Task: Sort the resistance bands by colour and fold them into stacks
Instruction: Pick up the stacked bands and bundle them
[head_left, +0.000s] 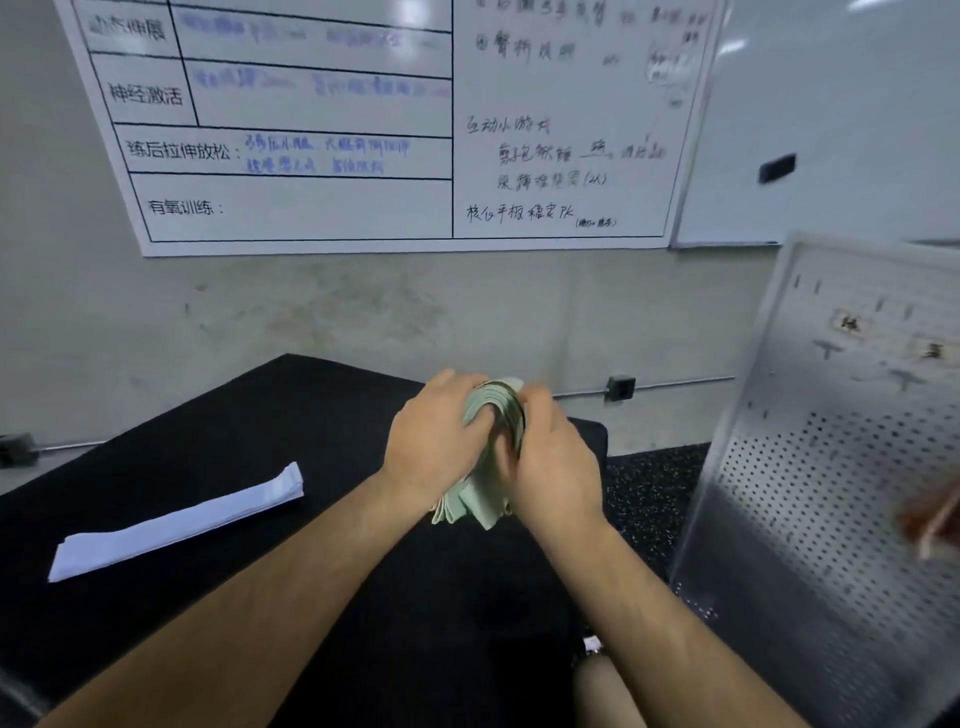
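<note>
A bundle of pale green resistance bands (480, 499) is held above the black bench top (260, 415), bent over at its top so the layered edges show. My left hand (434, 441) grips the bundle from the left, fingers curled over the bend. From the right, my right hand (550, 462) grips the same bundle, and its lower ends hang out below both palms. A flat stack of pale lavender-white bands (176, 522) lies folded lengthwise on the bench at the left, apart from both hands.
A perforated metal panel (831, 467) stands close on the right. Behind the bench are a grey wall and a whiteboard (363, 130) with writing. Speckled black floor (644, 499) shows to the right of the bench.
</note>
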